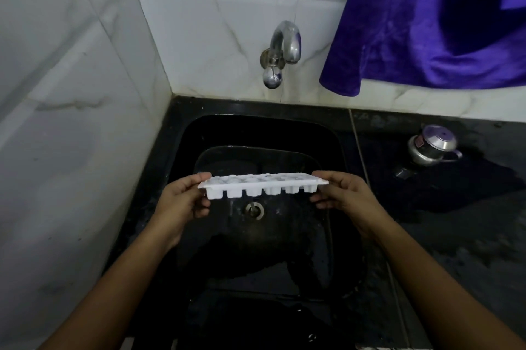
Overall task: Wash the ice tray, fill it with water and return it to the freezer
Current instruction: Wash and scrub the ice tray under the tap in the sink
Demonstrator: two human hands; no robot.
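Ice tray (263,183), white plastic, hangs level in the air between two hands, its open side up and the near row of cups pointing down. The left hand (182,201) pinches the tray's left end, thumb on the rim and fingers curled beneath it; the right hand (344,196) grips the right end the same way, thumb on top and fingers below. Both forearms reach in from the lower corners of the view. The tray is over the black sink (327,133), just above and behind the round metal drain (254,209), touching nothing but the hands. The sink is sunk into the dark counter (455,221) at its back left corner, where two white tiled walls (199,22) meet. A chrome tap (281,50) juts from the back wall above the sink's far rim. A purple cloth (427,30) hangs over the back wall to the tap's right. Near the counter's back edge, well right of the sink, stands a small lidded metal pot (432,147).
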